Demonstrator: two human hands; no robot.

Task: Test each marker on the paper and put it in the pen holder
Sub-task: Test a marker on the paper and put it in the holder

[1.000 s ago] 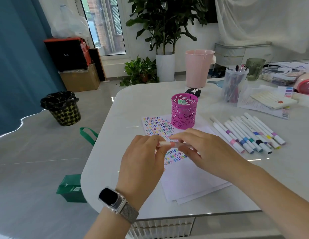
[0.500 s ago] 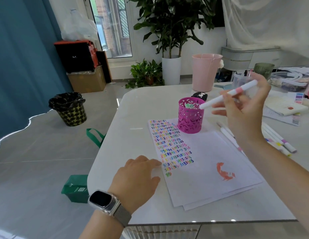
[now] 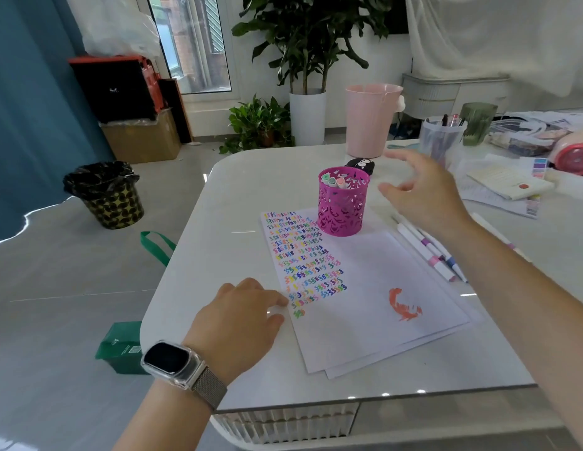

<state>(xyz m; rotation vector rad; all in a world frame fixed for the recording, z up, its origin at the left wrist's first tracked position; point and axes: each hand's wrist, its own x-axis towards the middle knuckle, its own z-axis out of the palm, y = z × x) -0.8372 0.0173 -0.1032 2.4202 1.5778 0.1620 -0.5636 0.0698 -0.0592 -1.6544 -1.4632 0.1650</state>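
A magenta cut-out pen holder (image 3: 342, 203) stands at the far edge of the white paper (image 3: 374, 288), with three marker caps (image 3: 335, 182) showing inside. Rows of coloured squiggles and an orange scribble (image 3: 403, 309) mark the paper. My right hand (image 3: 423, 193) hovers to the right of the holder, fingers spread, holding nothing. My left hand (image 3: 241, 315), watch on the wrist, lies flat on the table with its fingertips at the paper's left edge. Several white markers (image 3: 426, 252) lie in a row right of the paper, partly hidden by my right forearm.
A pink bucket (image 3: 369, 120), a clear cup of pens (image 3: 441, 143), a green glass (image 3: 478, 123), a small black object (image 3: 361, 165) and a notebook on papers (image 3: 511, 183) crowd the far right of the table. A bin (image 3: 106, 196) and green bags stand on the floor left.
The marker held over the holder half a second ago now stands inside it, and my right hand has let go and drawn back to the right. My left hand stays by the paper.
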